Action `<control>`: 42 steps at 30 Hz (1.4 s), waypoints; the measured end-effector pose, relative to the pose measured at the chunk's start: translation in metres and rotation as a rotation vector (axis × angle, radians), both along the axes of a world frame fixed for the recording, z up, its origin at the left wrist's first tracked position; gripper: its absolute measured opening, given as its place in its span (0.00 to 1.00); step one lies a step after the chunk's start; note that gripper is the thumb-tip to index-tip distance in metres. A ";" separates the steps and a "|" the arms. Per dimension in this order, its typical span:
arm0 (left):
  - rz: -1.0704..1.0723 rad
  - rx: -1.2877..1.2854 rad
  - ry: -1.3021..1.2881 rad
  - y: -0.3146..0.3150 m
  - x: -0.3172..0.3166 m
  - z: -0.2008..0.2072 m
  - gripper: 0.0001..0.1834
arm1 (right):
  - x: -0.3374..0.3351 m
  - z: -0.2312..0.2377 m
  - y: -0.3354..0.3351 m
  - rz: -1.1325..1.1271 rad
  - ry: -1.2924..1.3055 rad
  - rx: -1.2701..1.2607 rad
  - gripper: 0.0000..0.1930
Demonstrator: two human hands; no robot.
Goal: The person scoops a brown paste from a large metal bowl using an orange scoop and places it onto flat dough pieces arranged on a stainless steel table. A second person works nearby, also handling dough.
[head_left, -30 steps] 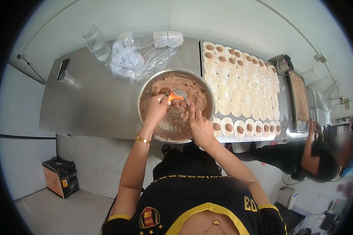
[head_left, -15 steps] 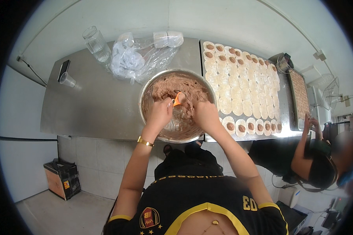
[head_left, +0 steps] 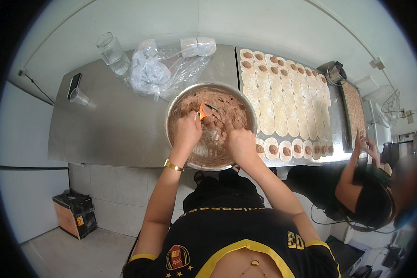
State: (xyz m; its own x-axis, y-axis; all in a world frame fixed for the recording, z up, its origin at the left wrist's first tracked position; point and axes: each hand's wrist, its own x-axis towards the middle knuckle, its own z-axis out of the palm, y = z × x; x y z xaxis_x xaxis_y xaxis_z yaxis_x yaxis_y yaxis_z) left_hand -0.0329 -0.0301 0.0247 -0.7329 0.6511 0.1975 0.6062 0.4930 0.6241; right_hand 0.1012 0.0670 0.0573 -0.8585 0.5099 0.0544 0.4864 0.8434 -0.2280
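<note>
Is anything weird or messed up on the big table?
Nothing looks broken. One slightly odd thing: a flat, black, phone-like slab lies beside a clear plastic cup on the grey metal table, sharing it with a round metal bowl of brown mixture.

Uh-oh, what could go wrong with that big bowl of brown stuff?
The metal bowl seems to reach the front edge of the table, so a hard push might tip it. The gold band on the left wrist is close to the rim and might get smeared with brown mixture. The orange-handled scoop could slip from the left grip into the mixture.
</note>
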 end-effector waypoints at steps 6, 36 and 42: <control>-0.026 0.045 -0.010 -0.006 -0.003 -0.002 0.07 | 0.002 0.012 0.028 0.147 0.047 0.076 0.23; -0.022 -0.452 0.061 0.047 0.036 -0.008 0.07 | 0.060 0.011 0.350 -0.772 0.382 0.465 0.11; 0.034 -0.477 0.089 0.050 0.036 -0.007 0.06 | 0.057 -0.088 0.419 -0.662 0.209 0.366 0.11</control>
